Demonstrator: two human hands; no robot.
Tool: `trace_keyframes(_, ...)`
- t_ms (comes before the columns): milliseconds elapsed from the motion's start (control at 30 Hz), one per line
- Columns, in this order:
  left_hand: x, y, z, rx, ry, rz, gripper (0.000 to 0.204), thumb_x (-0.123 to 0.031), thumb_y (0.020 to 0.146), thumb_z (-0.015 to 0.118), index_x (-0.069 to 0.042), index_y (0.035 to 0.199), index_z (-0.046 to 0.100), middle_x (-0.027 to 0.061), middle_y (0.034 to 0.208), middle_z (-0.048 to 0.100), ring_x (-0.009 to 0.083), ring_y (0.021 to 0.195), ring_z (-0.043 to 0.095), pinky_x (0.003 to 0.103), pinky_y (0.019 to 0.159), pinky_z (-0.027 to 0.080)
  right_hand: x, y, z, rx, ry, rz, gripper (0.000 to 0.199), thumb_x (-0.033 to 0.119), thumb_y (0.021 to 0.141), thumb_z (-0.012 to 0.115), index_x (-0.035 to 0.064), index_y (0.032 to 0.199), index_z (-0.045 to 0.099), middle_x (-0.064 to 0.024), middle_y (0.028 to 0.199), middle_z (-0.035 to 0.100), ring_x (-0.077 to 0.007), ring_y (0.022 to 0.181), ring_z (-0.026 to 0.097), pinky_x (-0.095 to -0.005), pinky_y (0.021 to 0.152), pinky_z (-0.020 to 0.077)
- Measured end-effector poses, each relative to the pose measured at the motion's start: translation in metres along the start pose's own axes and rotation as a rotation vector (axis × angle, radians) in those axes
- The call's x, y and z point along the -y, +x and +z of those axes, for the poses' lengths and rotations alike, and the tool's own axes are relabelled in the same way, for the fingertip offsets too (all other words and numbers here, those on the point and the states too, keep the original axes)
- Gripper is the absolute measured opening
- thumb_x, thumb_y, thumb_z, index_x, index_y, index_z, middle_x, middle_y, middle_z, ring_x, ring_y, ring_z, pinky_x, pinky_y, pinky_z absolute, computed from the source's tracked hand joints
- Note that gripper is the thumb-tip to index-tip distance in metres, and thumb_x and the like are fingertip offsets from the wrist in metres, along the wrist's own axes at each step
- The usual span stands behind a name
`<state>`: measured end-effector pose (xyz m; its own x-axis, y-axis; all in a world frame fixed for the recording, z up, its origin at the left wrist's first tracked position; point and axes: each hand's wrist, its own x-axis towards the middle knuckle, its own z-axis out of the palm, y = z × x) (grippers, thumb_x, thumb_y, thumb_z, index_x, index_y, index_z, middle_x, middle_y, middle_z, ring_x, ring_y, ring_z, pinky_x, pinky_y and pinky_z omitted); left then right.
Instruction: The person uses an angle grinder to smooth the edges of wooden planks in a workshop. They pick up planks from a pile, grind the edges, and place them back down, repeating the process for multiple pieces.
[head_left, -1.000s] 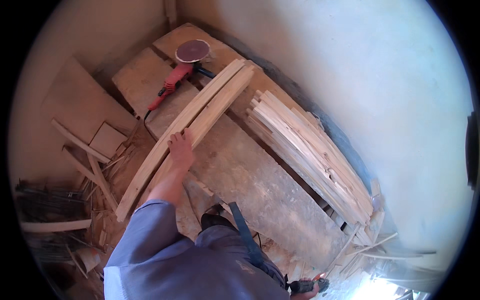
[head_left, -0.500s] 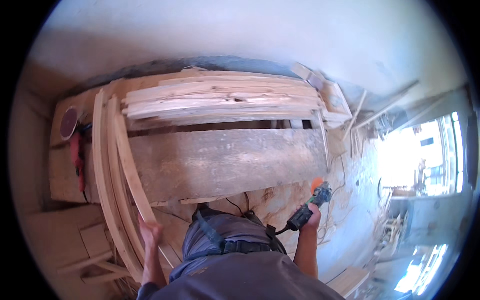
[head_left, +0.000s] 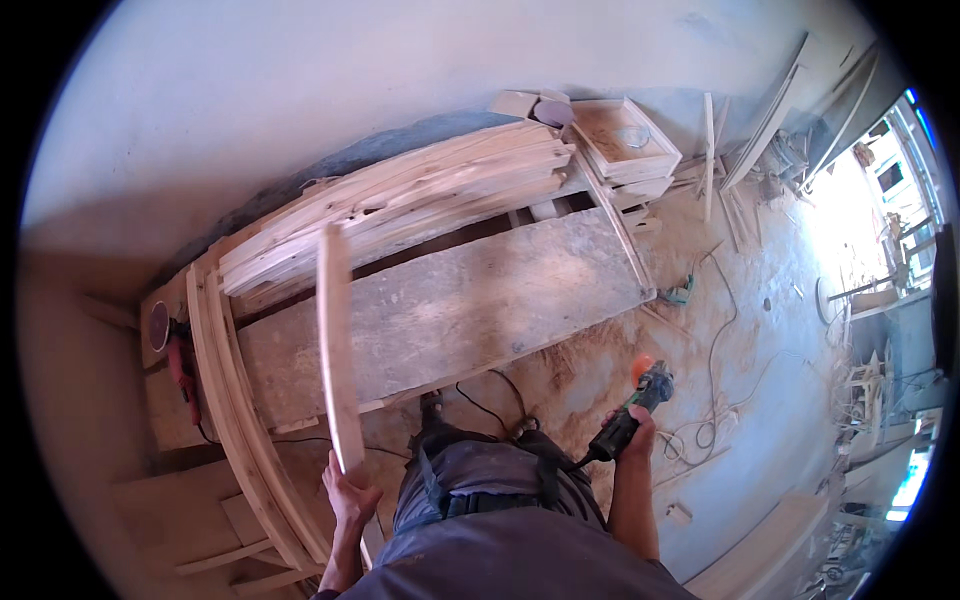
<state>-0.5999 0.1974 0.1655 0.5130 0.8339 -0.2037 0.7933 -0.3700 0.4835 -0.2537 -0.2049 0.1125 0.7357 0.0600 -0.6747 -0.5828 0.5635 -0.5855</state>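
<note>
A pale wooden plank [head_left: 339, 360] is gripped near its lower end by my left hand [head_left: 347, 497]. It slants up over the left part of the worn workbench board [head_left: 470, 290]. My right hand [head_left: 632, 438] is wrapped round the black body of an angle grinder [head_left: 620, 428], with an orange round piece [head_left: 642, 368] at its head, held out to the right of my legs. Beside the held plank, two or so long planks [head_left: 232, 400] lie across the bench's left end. Whether the grinder is running, I cannot tell.
A red angle grinder [head_left: 183, 378] with a round sanding disc lies at the bench's left end. Stacked planks [head_left: 400, 200] line the wall side. A wooden drawer-like box [head_left: 625, 140] stands beyond them. Cords [head_left: 715, 400] and a green tool [head_left: 680, 291] lie on the dusty floor.
My left hand has lifted the plank off beside the other planks and swung it rightward over the bench. The grinder stays in my right hand. The view has turned toward the right.
</note>
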Motion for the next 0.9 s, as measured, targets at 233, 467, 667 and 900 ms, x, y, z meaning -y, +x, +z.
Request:
trace_keyframes(233,-0.140,0.042,0.034,0.249,0.288,0.325,0.098,-0.018,0.061,0.078,-0.005,0.151,0.042,0.0246,0.118,0.054,0.0438,0.116,0.049,0.052,0.102,0.044,0.035,0.010,-0.037,-0.102,0.117,-0.028,0.035,0.023,0.077,0.067,-0.0038,0.098,0.060,-0.0170,0.085,0.065,-0.0341,0.076,0.066,-0.0481,0.072,0.0586)
trace_keyframes(467,-0.182,0.138,0.142,0.213,0.376,0.777,0.085,-0.020,0.069,0.080,-0.006,0.147,0.050,0.0216,0.114,0.055,0.0403,0.113,0.050,0.053,0.095,0.042,0.069,0.025,-0.062,-0.125,0.137,-0.026,0.035,0.022,0.080,0.067,-0.0066,0.101,0.061,-0.0190,0.085,0.066,-0.0354,0.075,0.067,-0.0477,0.073,0.0597)
trace_keyframes(667,-0.271,0.215,0.194,0.357,0.502,0.884,0.077,-0.012,0.075,0.071,-0.010,0.149,0.049,0.0214,0.117,0.054,0.0403,0.117,0.049,0.052,0.095,0.042,0.117,0.007,-0.076,-0.311,0.140,-0.159,0.035,0.020,0.080,0.066,-0.0067,0.102,0.060,-0.0170,0.088,0.065,-0.0332,0.077,0.067,-0.0475,0.073,0.0602)
trace_keyframes(900,-0.301,0.270,0.255,0.227,0.453,0.846,0.089,-0.015,0.069,0.083,-0.011,0.150,0.045,0.0185,0.125,0.052,0.0405,0.125,0.045,0.054,0.105,0.040,0.133,0.023,-0.062,-0.353,0.033,-0.194,0.036,0.017,0.078,0.067,-0.0064,0.104,0.058,-0.0178,0.088,0.065,-0.0320,0.073,0.068,-0.0457,0.070,0.0612)
